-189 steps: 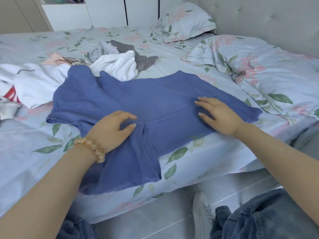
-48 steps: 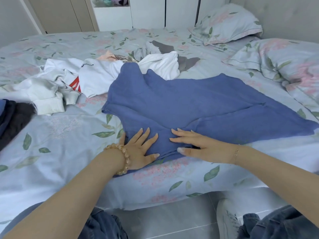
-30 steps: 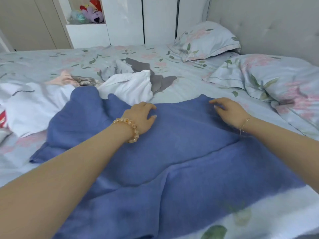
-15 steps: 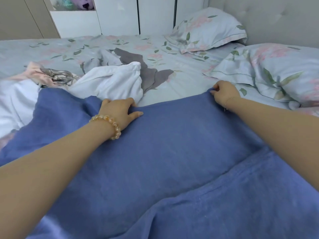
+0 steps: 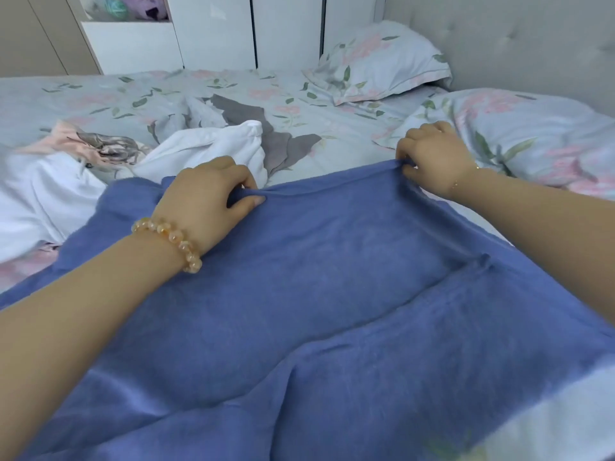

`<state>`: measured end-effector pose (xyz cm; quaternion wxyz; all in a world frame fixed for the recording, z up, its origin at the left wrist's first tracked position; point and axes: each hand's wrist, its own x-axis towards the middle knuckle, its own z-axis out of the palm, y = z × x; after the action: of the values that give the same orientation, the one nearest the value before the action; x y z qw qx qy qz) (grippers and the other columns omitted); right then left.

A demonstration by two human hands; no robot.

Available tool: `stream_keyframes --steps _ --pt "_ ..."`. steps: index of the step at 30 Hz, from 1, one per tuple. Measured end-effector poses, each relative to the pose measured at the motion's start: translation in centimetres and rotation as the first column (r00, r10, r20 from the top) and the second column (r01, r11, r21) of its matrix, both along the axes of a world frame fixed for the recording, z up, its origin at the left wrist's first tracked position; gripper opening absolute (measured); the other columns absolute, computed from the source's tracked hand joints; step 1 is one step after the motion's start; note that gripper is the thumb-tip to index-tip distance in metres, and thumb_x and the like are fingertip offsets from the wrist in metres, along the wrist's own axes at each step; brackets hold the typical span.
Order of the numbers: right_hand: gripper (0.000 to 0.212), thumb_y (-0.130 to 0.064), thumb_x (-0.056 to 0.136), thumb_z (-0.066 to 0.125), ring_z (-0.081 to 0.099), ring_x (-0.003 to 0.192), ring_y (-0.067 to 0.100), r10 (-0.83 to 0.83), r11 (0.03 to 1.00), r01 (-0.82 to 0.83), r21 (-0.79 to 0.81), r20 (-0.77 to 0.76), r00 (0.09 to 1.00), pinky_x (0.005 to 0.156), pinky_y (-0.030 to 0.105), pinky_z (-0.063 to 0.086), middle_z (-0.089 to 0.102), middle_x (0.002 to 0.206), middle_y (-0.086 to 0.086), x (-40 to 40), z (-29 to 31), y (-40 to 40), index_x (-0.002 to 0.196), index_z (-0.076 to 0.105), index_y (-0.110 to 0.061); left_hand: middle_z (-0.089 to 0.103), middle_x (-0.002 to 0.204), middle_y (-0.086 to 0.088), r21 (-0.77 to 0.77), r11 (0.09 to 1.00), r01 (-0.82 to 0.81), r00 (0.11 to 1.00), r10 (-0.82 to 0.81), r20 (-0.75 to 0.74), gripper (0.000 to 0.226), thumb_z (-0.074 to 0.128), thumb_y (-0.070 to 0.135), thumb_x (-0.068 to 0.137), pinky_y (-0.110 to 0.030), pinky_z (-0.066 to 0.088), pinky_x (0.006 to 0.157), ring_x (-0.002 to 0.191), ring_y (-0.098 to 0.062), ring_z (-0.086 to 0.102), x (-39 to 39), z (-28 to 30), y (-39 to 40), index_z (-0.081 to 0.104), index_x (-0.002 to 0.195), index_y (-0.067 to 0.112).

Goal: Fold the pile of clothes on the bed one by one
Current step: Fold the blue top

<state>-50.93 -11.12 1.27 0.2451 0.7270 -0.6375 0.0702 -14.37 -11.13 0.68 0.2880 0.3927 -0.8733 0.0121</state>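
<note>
- At the far edge of the blue garment [image 5: 332, 294]: left hand [image 5: 206, 197] pinching a ridge of cloth between thumb and curled fingers, beaded bracelet [image 5: 169, 237] at the wrist.
- Further right along that same edge: right hand [image 5: 429, 154] bunched around the corner, fingers curled tight into the fabric.
- Half a second back, both resting on that edge with only a light hold; a second back, lying flatter on the cloth. Now clamped on, edge lifted into a raised fold between the two grips.
- Earlier still, pressed down at the near side of the garment, smoothing a folded flap; reach since carried across to the far side.
- Meaning, as a judgement: smoothing finished, next fold begun — far edge likely to be drawn toward the near side of the garment, halving it.
- Garment itself spread over the bed [image 5: 316, 104], a diagonal crease running across its near half.
- Beyond the garment's far edge: white clothes [image 5: 206, 151] and a grey piece [image 5: 279, 141], not yet folded.
- Right of the garment: floral pillow [image 5: 532, 134].
- Much of the pile left to do.
</note>
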Motion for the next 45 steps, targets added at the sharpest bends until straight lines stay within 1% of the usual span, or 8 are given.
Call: stream_keyframes --steps 15,19,23,26,28,35,40,45 --pt "0.022 0.002 0.055 0.072 0.059 0.067 0.03 -0.05 0.992 0.065 0.107 -0.131 0.99 0.071 0.037 0.038 0.059 0.065 0.003 -3.9 -3.8 19.8 0.069 0.067 -0.015 0.057 0.075 0.014 0.077 0.976 0.203 0.927 -0.217 0.305 0.024 0.039 0.042 0.078 -0.027 0.034 0.061 0.068 -0.012 0.061 -0.8 -3.7 16.6 0.062 0.079 0.035" --pt "0.032 0.0 0.069 0.062 0.058 0.101 0.035 -0.207 0.962 0.196 0.191 0.035 0.978 0.085 0.04 0.041 0.066 0.104 0.01 -1.0 -2.8 19.9 0.096 0.074 -0.011 0.058 0.082 0.018 0.08 0.982 0.17 0.962 -0.183 0.201 0.035 0.039 0.054 0.084 -0.028 0.036 0.078 0.08 -0.008 0.055 -0.9 -3.2 17.4 0.065 0.073 0.035" --pt "0.04 -0.006 0.089 0.052 0.048 0.127 0.028 -0.004 0.982 -0.079 0.172 0.433 0.902 0.104 0.034 0.037 0.055 0.137 0.008 6.8 -1.9 17.6 0.128 0.061 -0.01 0.06 0.114 0.014 0.128 0.988 0.084 0.992 -0.095 0.086 0.048 0.03 0.056 0.086 -0.036 0.04 0.093 0.107 -0.013 0.057 -1.7 -2.4 16.6 0.067 0.104 0.031" --pt "0.052 -0.041 0.102 0.039 0.018 0.147 0.015 -0.063 0.888 -0.165 0.43 0.468 0.882 0.119 0.031 0.016 0.021 0.16 -0.002 11.0 -3.5 15.0 0.15 0.032 -0.024 0.012 0.159 0.009 0.343 0.939 -0.036 0.927 -0.096 0.362 0.101 -0.004 0.087 0.064 -0.044 0.009 0.119 0.147 -0.012 0.013 -1.4 -4.2 16.0 0.016 0.15 0.038" --pt "0.063 -0.057 0.099 0.031 0.002 0.149 0.009 -0.114 0.805 -0.144 0.576 0.387 0.915 0.121 0.032 0.003 0.001 0.162 -0.008 10.7 -5.3 14.3 0.154 0.013 -0.033 -0.018 0.157 0.012 0.422 0.901 -0.097 0.869 -0.13 0.477 0.109 -0.028 0.091 0.043 -0.046 -0.007 0.118 0.147 -0.008 -0.011 -1.1 -5.6 16.0 -0.017 0.142 0.047" --pt "0.064 -0.057 0.099 0.022 -0.004 0.149 0.011 -0.307 0.809 0.087 0.581 0.291 0.906 0.121 0.04 0.0 -0.003 0.162 -0.008 1.2 -6.0 14.6 0.154 0.003 -0.032 -0.027 0.154 0.013 0.428 0.899 -0.091 0.851 -0.152 0.503 0.108 -0.034 0.088 0.039 -0.046 -0.013 0.116 0.145 -0.007 -0.019 -1.2 -6.5 15.7 -0.023 0.138 0.049" --pt "0.05 -0.034 0.104 0.029 0.021 0.146 0.026 -0.336 0.839 0.172 0.516 0.245 0.909 0.118 0.042 0.018 0.021 0.16 0.006 2.9 -5.3 13.6 0.151 0.028 -0.017 0.017 0.158 0.013 0.661 0.747 0.07 0.984 -0.159 0.075 0.072 0.027 0.077 0.083 -0.043 -0.007 0.119 0.143 0.001 0.014 0.3 -4.4 15.1 0.032 0.145 0.04" --pt "0.026 -0.014 0.093 0.048 0.054 0.109 0.028 -0.114 0.965 -0.039 0.26 0.548 0.829 0.089 0.037 0.045 0.063 0.113 0.008 14.0 -1.8 14.2 0.11 0.067 -0.009 0.067 0.107 0.008 0.531 0.846 0.051 0.945 0.131 -0.301 0.006 0.059 0.038 0.083 -0.036 0.04 0.105 0.106 -0.014 0.06 5.5 -1.8 10.6 0.063 0.088 0.038"
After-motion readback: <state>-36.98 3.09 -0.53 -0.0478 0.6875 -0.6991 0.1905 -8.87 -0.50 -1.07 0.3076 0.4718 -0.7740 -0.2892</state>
